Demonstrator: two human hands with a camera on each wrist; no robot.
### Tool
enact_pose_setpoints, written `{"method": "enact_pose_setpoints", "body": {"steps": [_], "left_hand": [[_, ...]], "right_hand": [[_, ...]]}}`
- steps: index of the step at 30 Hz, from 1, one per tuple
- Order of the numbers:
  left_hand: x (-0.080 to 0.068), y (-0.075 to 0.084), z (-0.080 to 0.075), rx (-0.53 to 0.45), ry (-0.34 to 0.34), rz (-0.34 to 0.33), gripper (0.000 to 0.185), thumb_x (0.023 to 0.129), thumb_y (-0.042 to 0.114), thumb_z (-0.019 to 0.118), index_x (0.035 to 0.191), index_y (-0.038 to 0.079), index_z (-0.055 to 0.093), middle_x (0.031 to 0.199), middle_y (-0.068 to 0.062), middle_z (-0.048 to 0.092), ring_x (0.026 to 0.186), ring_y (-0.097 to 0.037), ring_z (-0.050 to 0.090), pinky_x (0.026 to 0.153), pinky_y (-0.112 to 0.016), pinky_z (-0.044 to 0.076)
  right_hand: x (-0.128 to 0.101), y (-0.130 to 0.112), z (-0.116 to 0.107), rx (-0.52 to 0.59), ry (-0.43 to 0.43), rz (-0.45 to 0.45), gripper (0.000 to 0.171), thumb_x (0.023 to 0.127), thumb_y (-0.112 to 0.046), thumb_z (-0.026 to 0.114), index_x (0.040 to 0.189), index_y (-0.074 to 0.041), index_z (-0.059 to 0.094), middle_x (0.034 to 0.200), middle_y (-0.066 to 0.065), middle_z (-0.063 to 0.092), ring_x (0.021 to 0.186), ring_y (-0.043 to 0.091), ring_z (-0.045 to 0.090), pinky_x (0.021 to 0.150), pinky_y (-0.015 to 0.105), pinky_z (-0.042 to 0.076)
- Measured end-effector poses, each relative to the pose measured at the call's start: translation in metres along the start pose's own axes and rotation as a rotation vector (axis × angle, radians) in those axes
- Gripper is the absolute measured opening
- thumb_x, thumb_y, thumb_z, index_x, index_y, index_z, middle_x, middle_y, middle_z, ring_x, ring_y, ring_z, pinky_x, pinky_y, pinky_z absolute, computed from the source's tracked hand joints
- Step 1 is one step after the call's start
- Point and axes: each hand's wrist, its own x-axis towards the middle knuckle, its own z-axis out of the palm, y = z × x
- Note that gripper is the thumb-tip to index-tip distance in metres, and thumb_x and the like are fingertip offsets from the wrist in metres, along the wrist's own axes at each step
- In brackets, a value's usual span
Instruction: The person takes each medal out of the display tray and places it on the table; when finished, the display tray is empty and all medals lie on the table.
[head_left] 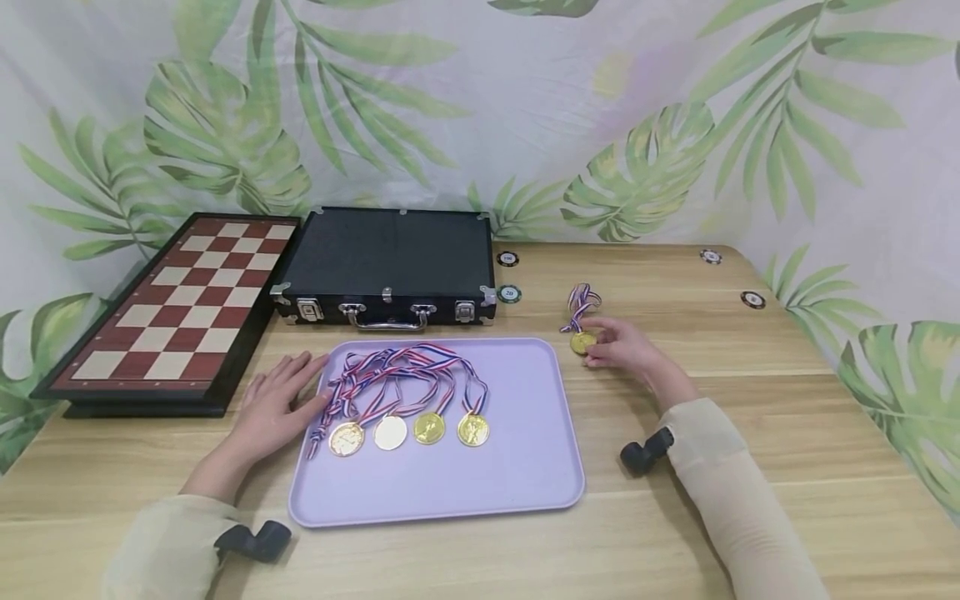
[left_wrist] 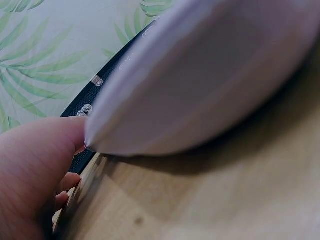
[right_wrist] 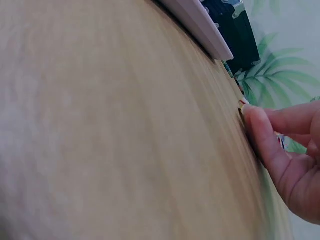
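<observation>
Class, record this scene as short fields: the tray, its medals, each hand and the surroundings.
Tray: lilac
On tray: four medals with striped ribbons
Left hand: thumb touching tray's left edge
Right hand: pinching a gold medal, right of tray
Behind tray: black case, closed
Left of case: checkered board
Right of case: four chips

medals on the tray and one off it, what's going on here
A person's right hand pinches a gold medal by its edge, just right of the lilac tray. Their left hand rests at the tray's left edge. Four more medals lie in a row on the tray.
</observation>
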Motion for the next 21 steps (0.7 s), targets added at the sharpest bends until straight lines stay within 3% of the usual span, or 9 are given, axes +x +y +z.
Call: {"method": "enact_pose_setpoints", "body": {"steps": [5,8,11,21], "left_hand": [[-0.0004,-0.0013,0.0004,0.0,-0.002,-0.006,0.057,0.085,0.037,0.05,0.133,0.012,0.034,0.134,-0.025,0.026,0.123,-0.041,0.013,0.095,-0.056,-0.002],[-0.0006,-0.0018,0.0016,-0.001,-0.001,-0.008,0.057,0.085,0.038,0.049,0.133,0.012,0.034,0.134,-0.025,0.025,0.123,-0.041,0.013,0.095,-0.056,-0.001],[-0.0006,-0.0019,0.0018,-0.002,-0.004,-0.009,0.057,0.085,0.038,0.049,0.133,0.013,0.033,0.134,-0.024,0.025,0.123,-0.041,0.013,0.095,-0.056,-0.002],[0.0006,-0.0013,0.0017,0.005,-0.006,-0.013,0.057,0.085,0.039,0.048,0.133,0.013,0.034,0.134,-0.024,0.025,0.123,-0.041,0.013,0.095,-0.056,-0.001]], "right_hand": [[0.0012,-0.0036,0.0005,-0.272,-0.011,-0.052,0.053,0.076,0.009,0.056,0.126,0.007,0.037,0.075,0.014,0.046,0.055,0.014,0.053,0.054,0.027,0.05],[0.0017,-0.006,-0.0021,-0.498,-0.027,-0.127,0.051,0.076,0.001,0.06,0.123,0.006,0.041,0.072,0.009,0.047,0.058,0.015,0.048,0.053,0.026,0.045],[0.0017,-0.0083,-0.0049,-0.626,-0.048,-0.193,0.048,0.076,-0.003,0.061,0.121,0.005,0.044,0.07,0.007,0.048,0.062,0.017,0.044,0.055,0.027,0.04],[0.0033,-0.0086,-0.0059,-0.632,-0.054,-0.209,0.048,0.078,-0.003,0.062,0.122,0.002,0.045,0.062,0.005,0.047,0.056,0.015,0.043,0.049,0.026,0.038]]}}
